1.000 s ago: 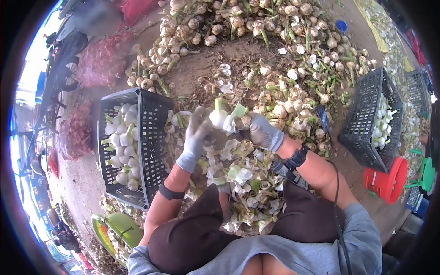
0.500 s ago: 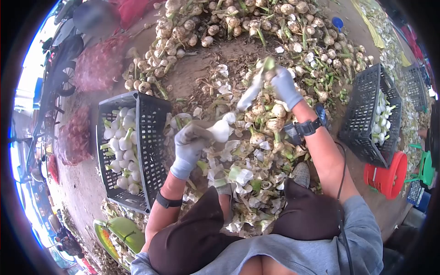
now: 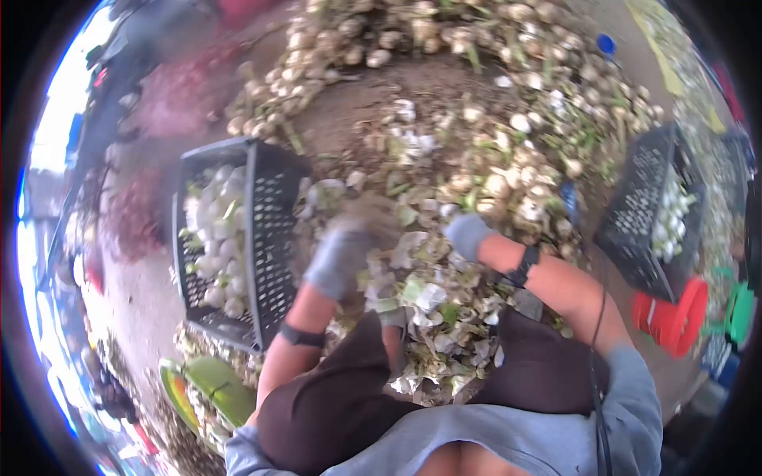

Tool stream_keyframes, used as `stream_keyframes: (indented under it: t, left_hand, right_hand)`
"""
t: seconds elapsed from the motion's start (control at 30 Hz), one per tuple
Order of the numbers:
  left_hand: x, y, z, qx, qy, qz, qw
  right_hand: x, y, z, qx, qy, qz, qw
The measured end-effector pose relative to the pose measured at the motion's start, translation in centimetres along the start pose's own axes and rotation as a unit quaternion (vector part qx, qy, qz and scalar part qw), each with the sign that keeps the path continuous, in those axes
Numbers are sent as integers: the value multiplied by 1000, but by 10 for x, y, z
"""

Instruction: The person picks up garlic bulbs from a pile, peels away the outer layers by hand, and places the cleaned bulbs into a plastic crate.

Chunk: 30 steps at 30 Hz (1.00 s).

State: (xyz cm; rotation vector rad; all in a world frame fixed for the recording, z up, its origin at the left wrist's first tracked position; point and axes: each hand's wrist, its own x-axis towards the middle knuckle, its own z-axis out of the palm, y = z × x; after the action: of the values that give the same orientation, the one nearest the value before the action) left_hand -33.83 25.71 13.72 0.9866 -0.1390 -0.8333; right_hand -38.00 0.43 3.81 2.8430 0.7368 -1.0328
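My left hand point(image 3: 353, 238), in a grey glove, is over the loose garlic skins point(image 3: 429, 297), between my knees and the left crate. Motion smears its fingers, so I cannot make out what they hold. My right hand point(image 3: 468, 236), gloved too, is close beside it on the right, at the near edge of the unpeeled garlic bulbs point(image 3: 508, 186). Its fingers point away and are hidden behind the glove's back. At the left, a black plastic crate point(image 3: 274, 230) contains several white peeled garlic bulbs point(image 3: 218, 238).
A second black crate point(image 3: 639, 210) with white bulbs stands at the right, near a red stool point(image 3: 673, 317) and a green stool point(image 3: 738, 313). A large heap of garlic point(image 3: 349, 40) curves along the far side. Pink mesh sacks point(image 3: 178, 99) and a green plastic thing point(image 3: 218, 389) lie left.
My right hand has come down and nearer my body; my left hand has shifted slightly right. The white garlic bulb seen in my left hand earlier is no longer distinguishable. The view has blurred.
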Motion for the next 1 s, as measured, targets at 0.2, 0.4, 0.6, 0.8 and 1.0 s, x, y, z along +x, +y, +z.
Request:
stream_keyframes:
  t: [0.2,0.4,0.6,0.8,1.0]
  left_hand:
    - [18,-69,10,116,149,-127,974]
    - [28,-59,-4,243,260,47,933]
    - [17,-20,34,363,219,68,903]
    - [14,-18,51,498,266,158,810]
    - [12,-21,48,514,257,177,799]
  right_hand:
    - [-6,-11,-16,220,169,-6,961]
    - [-20,-22,-69,875,146,-115,448]
    - [-54,-27,-89,722,196,-53,661]
    - [-27,-35,-71,892,126,-72,428]
    - [-24,-39,-68,857,158,-70,485]
